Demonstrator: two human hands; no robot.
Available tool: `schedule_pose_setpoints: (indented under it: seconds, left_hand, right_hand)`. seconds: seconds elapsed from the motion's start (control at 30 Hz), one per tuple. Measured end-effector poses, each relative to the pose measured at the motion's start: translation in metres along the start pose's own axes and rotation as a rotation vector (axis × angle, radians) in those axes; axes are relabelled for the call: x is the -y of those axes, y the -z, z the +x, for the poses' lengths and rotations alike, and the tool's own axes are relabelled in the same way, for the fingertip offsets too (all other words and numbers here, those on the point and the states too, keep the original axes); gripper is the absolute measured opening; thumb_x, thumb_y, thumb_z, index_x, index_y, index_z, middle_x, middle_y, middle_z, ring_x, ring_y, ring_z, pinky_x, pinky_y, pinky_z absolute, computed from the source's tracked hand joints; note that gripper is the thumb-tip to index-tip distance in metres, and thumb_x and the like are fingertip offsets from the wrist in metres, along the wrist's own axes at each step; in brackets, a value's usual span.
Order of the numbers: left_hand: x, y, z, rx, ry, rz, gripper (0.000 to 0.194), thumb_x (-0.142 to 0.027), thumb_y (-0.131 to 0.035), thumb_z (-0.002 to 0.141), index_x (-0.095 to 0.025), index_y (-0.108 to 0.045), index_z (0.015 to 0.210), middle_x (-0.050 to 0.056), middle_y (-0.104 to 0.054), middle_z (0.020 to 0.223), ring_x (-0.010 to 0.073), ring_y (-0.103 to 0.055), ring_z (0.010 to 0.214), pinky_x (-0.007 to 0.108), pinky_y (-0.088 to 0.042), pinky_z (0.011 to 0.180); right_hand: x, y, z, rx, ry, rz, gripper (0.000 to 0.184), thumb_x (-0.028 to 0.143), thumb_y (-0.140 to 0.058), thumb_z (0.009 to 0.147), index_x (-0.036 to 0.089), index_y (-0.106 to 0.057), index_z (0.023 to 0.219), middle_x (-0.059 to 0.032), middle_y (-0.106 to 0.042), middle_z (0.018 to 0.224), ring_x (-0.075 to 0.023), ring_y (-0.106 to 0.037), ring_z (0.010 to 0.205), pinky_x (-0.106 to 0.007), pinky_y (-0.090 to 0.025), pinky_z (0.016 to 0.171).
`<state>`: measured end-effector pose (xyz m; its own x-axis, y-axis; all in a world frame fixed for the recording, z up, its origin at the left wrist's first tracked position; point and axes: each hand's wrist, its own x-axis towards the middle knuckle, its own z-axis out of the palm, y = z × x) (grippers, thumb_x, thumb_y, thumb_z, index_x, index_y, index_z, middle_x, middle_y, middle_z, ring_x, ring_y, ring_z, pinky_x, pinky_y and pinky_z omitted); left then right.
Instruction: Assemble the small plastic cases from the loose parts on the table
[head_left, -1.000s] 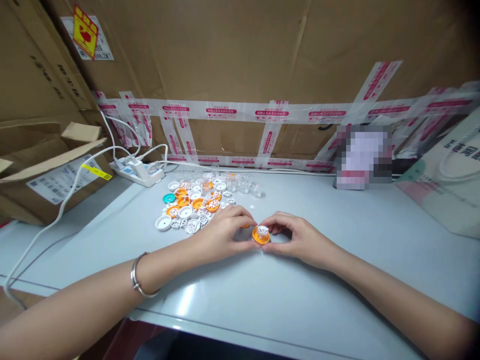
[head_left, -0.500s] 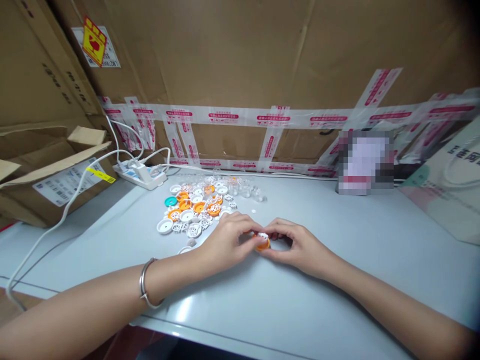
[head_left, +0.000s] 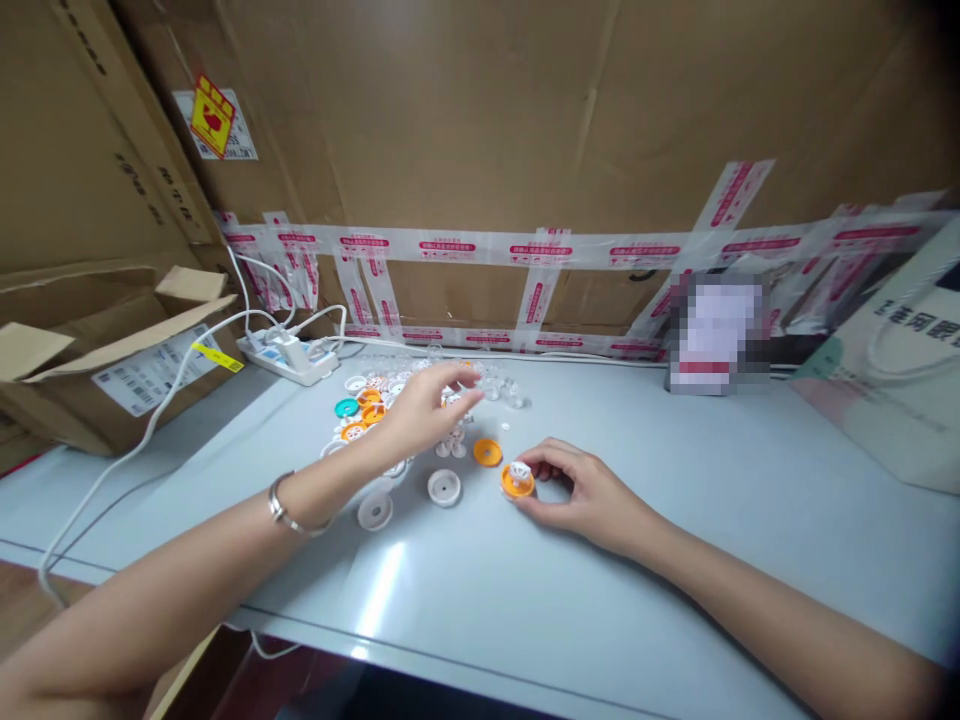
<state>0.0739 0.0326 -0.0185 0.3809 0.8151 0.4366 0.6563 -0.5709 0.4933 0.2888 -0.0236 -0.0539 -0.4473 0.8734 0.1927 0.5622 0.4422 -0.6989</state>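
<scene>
Sitting near middle of table [head_left: 465, 600], orange dish [head_left: 517, 487] bears white wheel [head_left: 520, 471]; right hand [head_left: 600, 497] pinches orange dish by rim. Likely light, stiff plastic, smooth enough to slip; best gripped at opposite rim sides, white wheel probably fragile. Left hand [head_left: 431, 408] over parts pile [head_left: 370, 412], thumb and fingers apart, nothing seen between, covering some pieces. Far clear cups [head_left: 513, 394] blur together; orange dish's underside hidden.

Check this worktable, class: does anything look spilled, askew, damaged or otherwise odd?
Nothing is plainly damaged or spilled. The oddest thing is the white cable, which runs from near the power strip across the table and droops over its left front edge, where it might snag.
</scene>
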Motion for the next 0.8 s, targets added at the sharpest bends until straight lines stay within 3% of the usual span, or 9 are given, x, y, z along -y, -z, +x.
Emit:
schedule_pose_setpoints:
  seconds: [0.07,0.23,0.57,0.7,0.8]
  left_hand:
    - [0.014,0.001,0.019,-0.003,0.007,0.157,0.022,-0.027,-0.05,0.085,-0.017,-0.059,0.103,0.006,-0.064,0.103,0.019,-0.057,0.096,0.033,-0.042,0.087]
    - [0.035,-0.009,0.048,0.047,0.053,0.254,0.021,-0.029,-0.058,0.078,-0.015,-0.061,0.092,0.009,-0.062,0.095,0.0255,-0.055,0.093,0.039,-0.041,0.084]
    - [0.043,-0.019,0.046,0.056,0.074,0.222,0.021,-0.027,-0.064,0.069,-0.017,-0.06,0.088,0.008,-0.054,0.098,0.0275,-0.051,0.099,0.041,-0.038,0.087]
    - [0.033,-0.001,0.046,-0.001,0.08,0.153,0.023,-0.028,-0.064,0.071,-0.016,-0.056,0.089,0.007,-0.056,0.098,0.0242,-0.052,0.098,0.039,-0.04,0.087]
    - [0.01,0.02,0.033,0.039,0.044,0.023,0.026,-0.033,-0.062,0.077,-0.017,-0.052,0.095,0.004,-0.06,0.097,0.0166,-0.057,0.09,0.029,-0.046,0.078]
  right_hand:
    - [0.0,0.0,0.0,-0.012,-0.011,-0.009,0.02,0.027,-0.064,0.07,0.019,-0.063,0.088,-0.0032,-0.06,0.082,-0.0168,-0.055,0.074,-0.028,-0.045,0.07]
    - [0.0,-0.001,0.001,-0.032,-0.023,0.002,0.02,0.026,-0.065,0.068,0.019,-0.062,0.087,-0.0024,-0.059,0.081,-0.0165,-0.055,0.074,-0.028,-0.046,0.069]
    - [-0.002,-0.003,0.001,-0.038,0.001,0.03,0.019,0.024,-0.065,0.068,0.02,-0.062,0.086,-0.0023,-0.058,0.081,-0.0163,-0.053,0.073,-0.029,-0.045,0.07]
    - [-0.002,-0.003,0.001,-0.038,-0.001,0.036,0.019,0.024,-0.065,0.068,0.02,-0.062,0.086,-0.0022,-0.058,0.081,-0.0164,-0.053,0.074,-0.029,-0.045,0.069]
    - [-0.002,-0.003,0.001,-0.039,-0.007,0.029,0.018,0.024,-0.065,0.068,0.02,-0.062,0.085,-0.002,-0.058,0.08,-0.0164,-0.053,0.073,-0.029,-0.045,0.069]
